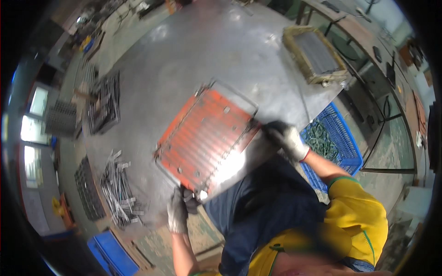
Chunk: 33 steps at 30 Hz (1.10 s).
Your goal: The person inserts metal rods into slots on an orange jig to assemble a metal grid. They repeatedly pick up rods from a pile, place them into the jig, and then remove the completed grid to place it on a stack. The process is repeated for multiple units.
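An orange ribbed board (209,135) lies at a slant near the front edge of the metal table. Thin metal wire frames (235,95) run along its sides and stick out past both ends. My left hand (179,209), in a white glove with dark fingers, closes on the board's near left corner. At the right corner is my right hand (289,139), gloved the same way, its dark fingers bent around the edge. Both sets of fingertips are blurred, so whether they also grip the wire cannot be told.
Loose metal wire pieces (120,191) are heaped at the table's left, with dark metal racks (105,103) beyond. A yellowish-rimmed tray (315,53) sits far right. Below it stands a blue basket (345,138) holding green strands. A blue box (110,252) is at lower left.
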Motion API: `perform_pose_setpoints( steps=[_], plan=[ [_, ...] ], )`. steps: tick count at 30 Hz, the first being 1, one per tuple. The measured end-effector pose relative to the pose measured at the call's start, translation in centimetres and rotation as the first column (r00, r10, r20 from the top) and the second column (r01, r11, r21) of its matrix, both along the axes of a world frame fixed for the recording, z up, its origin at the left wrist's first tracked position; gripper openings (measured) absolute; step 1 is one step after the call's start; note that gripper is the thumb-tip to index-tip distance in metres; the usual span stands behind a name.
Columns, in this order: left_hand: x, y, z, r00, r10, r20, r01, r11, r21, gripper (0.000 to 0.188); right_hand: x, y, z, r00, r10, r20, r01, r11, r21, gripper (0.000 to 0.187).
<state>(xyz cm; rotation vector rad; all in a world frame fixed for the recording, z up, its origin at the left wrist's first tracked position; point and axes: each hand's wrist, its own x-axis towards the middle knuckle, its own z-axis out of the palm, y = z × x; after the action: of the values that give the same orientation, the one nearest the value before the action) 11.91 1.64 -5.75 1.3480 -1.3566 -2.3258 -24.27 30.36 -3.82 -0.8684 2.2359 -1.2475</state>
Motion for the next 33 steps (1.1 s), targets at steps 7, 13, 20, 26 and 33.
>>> perform_pose_setpoints(
  steps=[7,13,20,26,33],
  plan=[
    [-11.1,7.0,-1.1,0.914,0.174,-0.366,0.131,0.728,0.673,0.053,0.7,0.1,-3.6,0.873,0.02,-0.487,-0.066,0.995,-0.079,0.026],
    [-30.5,7.9,3.5,0.945,-0.188,-0.266,0.145,0.974,-0.173,0.053,-0.1,0.3,-3.5,0.868,0.063,-0.492,-0.06,0.998,0.022,0.03],
    [-34.7,2.4,2.0,0.979,-0.183,0.092,0.102,0.045,-0.994,0.051,0.5,-0.8,-3.5,0.857,-0.081,-0.509,0.012,0.99,-0.137,0.025],
    [-18.3,0.8,4.2,0.968,-0.029,0.248,0.224,-0.344,-0.912,0.031,-1.4,-1.0,-7.4,0.593,0.084,-0.801,-0.075,0.996,0.048,0.018],
    [-14.5,1.5,3.0,0.962,0.11,0.249,0.271,-0.294,-0.917,0.033,-2.8,-9.2,-2.5,0.826,0.102,-0.554,-0.02,0.988,0.153,0.035]
  ],
)
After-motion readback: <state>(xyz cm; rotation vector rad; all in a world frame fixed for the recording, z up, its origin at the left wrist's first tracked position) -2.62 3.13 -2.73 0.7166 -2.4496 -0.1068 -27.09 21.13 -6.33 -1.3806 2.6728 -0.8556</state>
